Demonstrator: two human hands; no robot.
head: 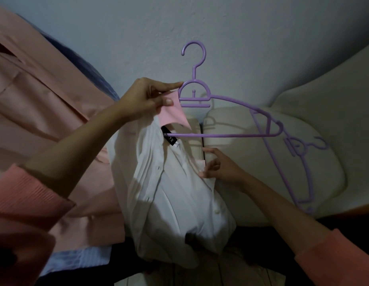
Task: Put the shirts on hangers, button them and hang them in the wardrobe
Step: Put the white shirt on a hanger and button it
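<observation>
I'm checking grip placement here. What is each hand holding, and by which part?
Left hand pinches the white shirt's pink collar against the purple hanger's neck. Right hand grips the shirt's front edge.

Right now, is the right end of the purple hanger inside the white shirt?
No, the hanger's right end sticks out bare beside the shirt, with only its left part under the collar held by the left hand.
</observation>
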